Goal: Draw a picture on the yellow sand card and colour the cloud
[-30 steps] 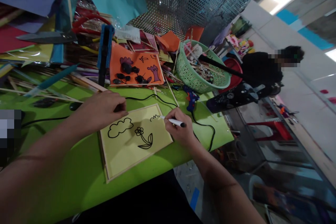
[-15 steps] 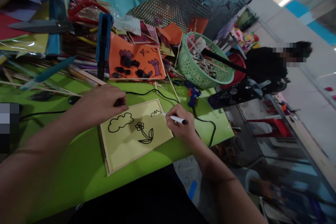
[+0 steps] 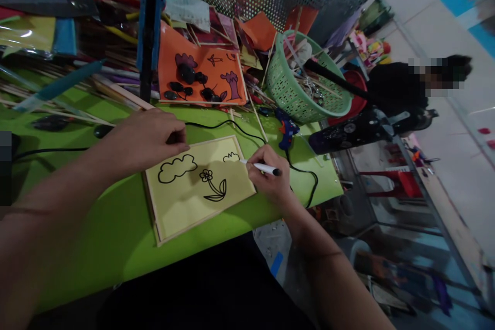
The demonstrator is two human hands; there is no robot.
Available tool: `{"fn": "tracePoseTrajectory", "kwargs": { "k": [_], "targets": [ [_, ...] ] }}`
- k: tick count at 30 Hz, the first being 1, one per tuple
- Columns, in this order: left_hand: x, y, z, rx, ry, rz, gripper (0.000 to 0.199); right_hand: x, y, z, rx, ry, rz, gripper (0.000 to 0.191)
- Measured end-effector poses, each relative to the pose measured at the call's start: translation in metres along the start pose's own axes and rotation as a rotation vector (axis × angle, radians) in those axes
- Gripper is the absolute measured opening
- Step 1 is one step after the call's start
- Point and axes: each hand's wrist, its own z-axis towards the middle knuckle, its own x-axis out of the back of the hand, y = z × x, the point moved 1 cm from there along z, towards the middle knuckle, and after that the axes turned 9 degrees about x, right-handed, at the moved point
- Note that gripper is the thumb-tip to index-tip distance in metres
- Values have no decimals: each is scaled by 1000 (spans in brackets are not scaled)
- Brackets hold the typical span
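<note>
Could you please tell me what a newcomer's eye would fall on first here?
Probably the yellow sheet in the middle, with its black-outlined flower and cloud, and the white marker in the right hand at its right side. Next might come the orange picture beyond it, partly covered by dark, shiny pieces, and the green basket of odds and ends to that picture's right.
</note>
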Motion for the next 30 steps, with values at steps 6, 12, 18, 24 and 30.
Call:
{"fn": "tracePoseTrajectory", "kwargs": {
  "k": [6,12,18,24,30],
  "targets": [
    [-3,-2,0,6,21,0,15,2,-1,0,-1,6,24,14],
    [-2,-2,-1,-14,36,-6,16,2,0,-2,-11,-13,35,13],
    [-3,-1,0,-10,42,7,14,2,1,-2,20,-4,66,15],
    [-3,-3,0,-11,41,22,15,2,1,-2,-12,-14,78,13],
    [-2,-2,0,-20,23,12,15,3,-1,0,-47,-16,119,12]
  ]
}}
